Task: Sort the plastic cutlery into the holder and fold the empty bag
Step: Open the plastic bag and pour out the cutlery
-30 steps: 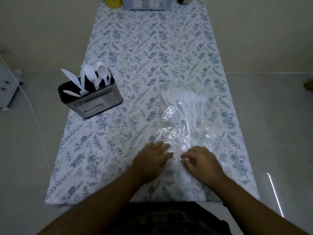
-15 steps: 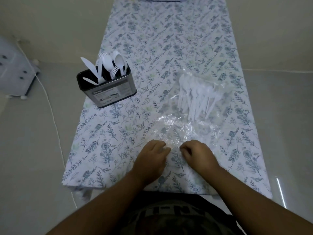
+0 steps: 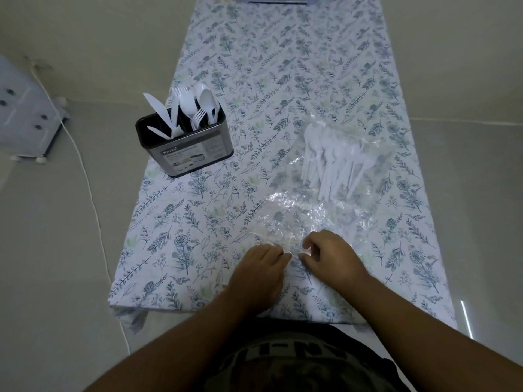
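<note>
With both hands at the bag's (image 3: 319, 210) near edge, left hand (image 3: 261, 267) and right hand (image 3: 331, 257) fingers curl and pinch the film, probably to open its mouth. Cutlery (image 3: 331, 162) lies inside, on the bench (image 3: 283, 66); the holder (image 3: 184, 142) stands well left.
</note>
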